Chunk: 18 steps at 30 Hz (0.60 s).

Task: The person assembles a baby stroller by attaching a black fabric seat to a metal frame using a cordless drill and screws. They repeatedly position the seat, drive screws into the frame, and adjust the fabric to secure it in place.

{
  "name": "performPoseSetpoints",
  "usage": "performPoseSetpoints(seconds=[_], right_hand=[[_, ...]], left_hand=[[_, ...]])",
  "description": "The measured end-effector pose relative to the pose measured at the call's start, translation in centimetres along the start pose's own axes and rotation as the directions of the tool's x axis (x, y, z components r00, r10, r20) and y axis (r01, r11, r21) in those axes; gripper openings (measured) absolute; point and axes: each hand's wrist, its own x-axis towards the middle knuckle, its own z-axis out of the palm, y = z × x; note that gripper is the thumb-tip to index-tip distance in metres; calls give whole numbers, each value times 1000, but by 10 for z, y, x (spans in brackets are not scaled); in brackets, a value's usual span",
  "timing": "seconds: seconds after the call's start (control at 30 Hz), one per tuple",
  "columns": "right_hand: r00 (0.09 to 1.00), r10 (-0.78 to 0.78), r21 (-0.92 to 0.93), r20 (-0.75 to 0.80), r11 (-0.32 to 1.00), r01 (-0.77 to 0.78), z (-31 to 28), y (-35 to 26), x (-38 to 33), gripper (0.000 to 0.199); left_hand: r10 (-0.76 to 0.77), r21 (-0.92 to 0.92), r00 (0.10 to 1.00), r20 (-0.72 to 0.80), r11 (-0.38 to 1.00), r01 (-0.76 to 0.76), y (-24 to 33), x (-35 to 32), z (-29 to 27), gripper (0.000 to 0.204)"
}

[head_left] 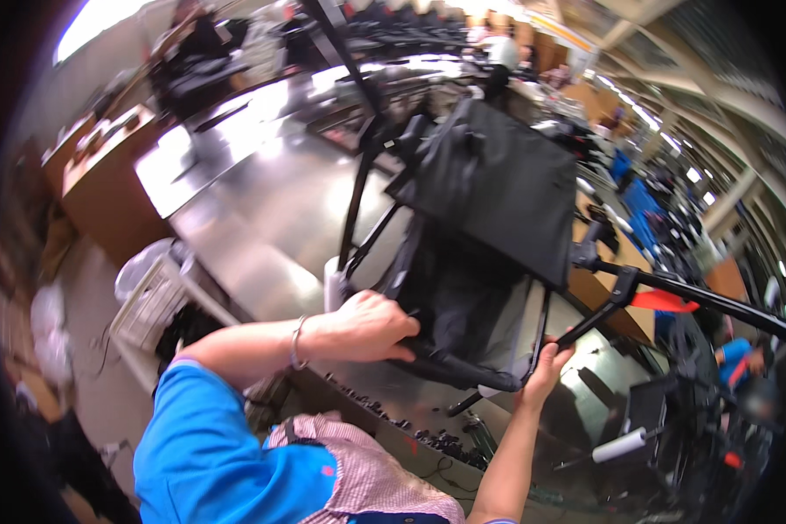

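A black folding frame with a black fabric seat (515,188), looking like a stroller, stands tilted over the metal table before me. My left hand (367,327), with a bracelet at its wrist, is closed at the near left edge of the fabric, its fingertips partly hidden. At the near right corner my right hand (543,374) wraps round the black frame tube (540,336). Jointed black tubes (699,301) run out to the right, with a red strip (664,299) beside them. Another long tube (341,52) rises at the far left.
Shiny metal table (271,210) lies under the frame. Small dark parts (393,419) line its near edge. A pale crate (153,301) with a plastic bag stands at left, near a brown cabinet (113,188). A white roll (618,445) lies at right. Another person (738,358) is farther right.
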Motion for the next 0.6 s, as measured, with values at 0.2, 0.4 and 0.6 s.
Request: performPoseSetpoints(seconds=[0.2, 0.4, 0.6], right_hand=[[992, 6, -40, 125, 999, -1, 102, 4, -17, 61], [911, -84, 51, 403, 996, 70, 241, 29, -21, 83], [745, -110, 120, 658, 992, 41, 340, 7, -36, 49]], left_hand=[[-227, 43, 970, -84, 972, 231, -58, -52, -24, 45], [-259, 130, 888, -380, 935, 329, -159, -134, -46, 43], [-467, -116, 663, -585, 857, 502, -268, -194, -59, 46]])
